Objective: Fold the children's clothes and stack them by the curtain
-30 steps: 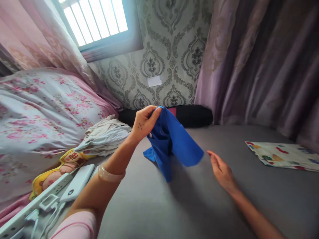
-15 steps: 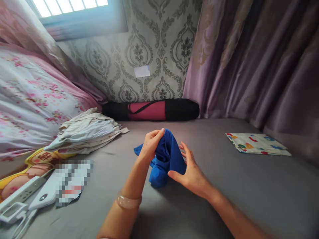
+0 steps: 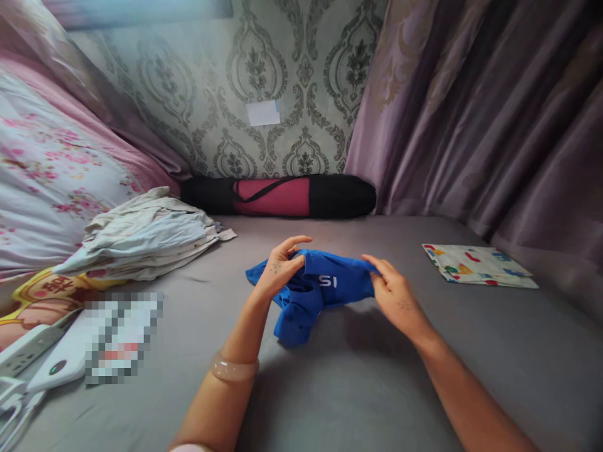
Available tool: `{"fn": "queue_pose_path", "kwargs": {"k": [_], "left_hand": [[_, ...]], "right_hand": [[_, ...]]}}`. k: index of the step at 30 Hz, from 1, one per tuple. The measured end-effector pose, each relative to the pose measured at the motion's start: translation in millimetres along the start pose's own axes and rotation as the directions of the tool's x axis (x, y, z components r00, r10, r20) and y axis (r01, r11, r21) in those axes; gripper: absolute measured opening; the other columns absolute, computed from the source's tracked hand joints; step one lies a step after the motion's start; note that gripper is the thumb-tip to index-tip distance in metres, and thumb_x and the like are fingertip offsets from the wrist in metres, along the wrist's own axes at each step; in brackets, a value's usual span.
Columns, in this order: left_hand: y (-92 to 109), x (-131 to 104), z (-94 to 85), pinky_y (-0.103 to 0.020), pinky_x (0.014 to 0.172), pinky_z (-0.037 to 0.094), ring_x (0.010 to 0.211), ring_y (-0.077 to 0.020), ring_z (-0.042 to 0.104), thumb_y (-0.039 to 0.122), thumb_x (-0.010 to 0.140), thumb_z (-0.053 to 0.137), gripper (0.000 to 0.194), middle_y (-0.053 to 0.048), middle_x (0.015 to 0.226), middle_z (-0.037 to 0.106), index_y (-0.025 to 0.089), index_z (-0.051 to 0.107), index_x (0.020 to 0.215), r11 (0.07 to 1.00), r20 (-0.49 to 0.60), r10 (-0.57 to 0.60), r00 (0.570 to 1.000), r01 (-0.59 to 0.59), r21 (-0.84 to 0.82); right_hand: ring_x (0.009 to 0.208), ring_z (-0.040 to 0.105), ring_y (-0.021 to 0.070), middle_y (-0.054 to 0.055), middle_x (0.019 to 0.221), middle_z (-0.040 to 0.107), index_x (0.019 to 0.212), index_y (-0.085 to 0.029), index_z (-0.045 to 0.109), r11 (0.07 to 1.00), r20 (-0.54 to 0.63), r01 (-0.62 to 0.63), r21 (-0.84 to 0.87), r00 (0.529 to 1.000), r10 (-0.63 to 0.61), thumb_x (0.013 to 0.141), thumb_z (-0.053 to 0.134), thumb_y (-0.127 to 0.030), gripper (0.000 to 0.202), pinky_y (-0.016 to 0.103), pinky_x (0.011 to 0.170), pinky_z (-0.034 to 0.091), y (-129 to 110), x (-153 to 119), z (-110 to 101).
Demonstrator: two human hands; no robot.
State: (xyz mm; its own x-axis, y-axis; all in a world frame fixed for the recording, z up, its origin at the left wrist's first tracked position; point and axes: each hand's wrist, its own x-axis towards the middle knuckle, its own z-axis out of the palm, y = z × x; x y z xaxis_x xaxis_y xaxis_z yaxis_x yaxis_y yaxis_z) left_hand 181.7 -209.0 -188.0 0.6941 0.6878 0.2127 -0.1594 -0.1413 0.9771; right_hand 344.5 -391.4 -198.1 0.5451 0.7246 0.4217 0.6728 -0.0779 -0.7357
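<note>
A crumpled blue garment with white lettering hangs between my hands, just above the grey bed sheet. Its exact kind cannot be made out. My left hand pinches its upper left part, with the index finger stretched out above the cloth. At the other end, my right hand grips the right edge between thumb and fingers, pulling that part fairly flat. Loose folds of the cloth droop below and behind my left hand.
To the left lie a pile of pale clothes, a yellow printed cushion, a white power strip and a blurred-out item. A folded patterned cloth lies right. A black and red long bag lines the wall.
My right hand has closed on the garment's edge and drawn it out to the right, showing the white lettering. My left hand keeps its hold. The view has tilted down slightly.
</note>
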Motion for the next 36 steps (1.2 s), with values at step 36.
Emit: {"fn": "queue_pose_path", "kwargs": {"k": [36], "left_hand": [[-5, -10, -5.2, -0.028, 0.074, 0.049, 0.093, -0.0222, 0.062, 0.046, 0.061, 0.081, 0.059, -0.009, 0.103, 0.066, 0.019, 0.064, 0.111, 0.912, 0.246, -0.228, 0.942, 0.118, 0.393]], "right_hand": [[0.065, 0.057, 0.0141, 0.0, 0.076, 0.063, 0.092, -0.021, 0.062, 0.99, 0.137, -0.068, 0.12, 0.989, 0.052, 0.084, 0.058, -0.054, 0.034, 0.025, 0.057, 0.044, -4, 43, -27]]}}
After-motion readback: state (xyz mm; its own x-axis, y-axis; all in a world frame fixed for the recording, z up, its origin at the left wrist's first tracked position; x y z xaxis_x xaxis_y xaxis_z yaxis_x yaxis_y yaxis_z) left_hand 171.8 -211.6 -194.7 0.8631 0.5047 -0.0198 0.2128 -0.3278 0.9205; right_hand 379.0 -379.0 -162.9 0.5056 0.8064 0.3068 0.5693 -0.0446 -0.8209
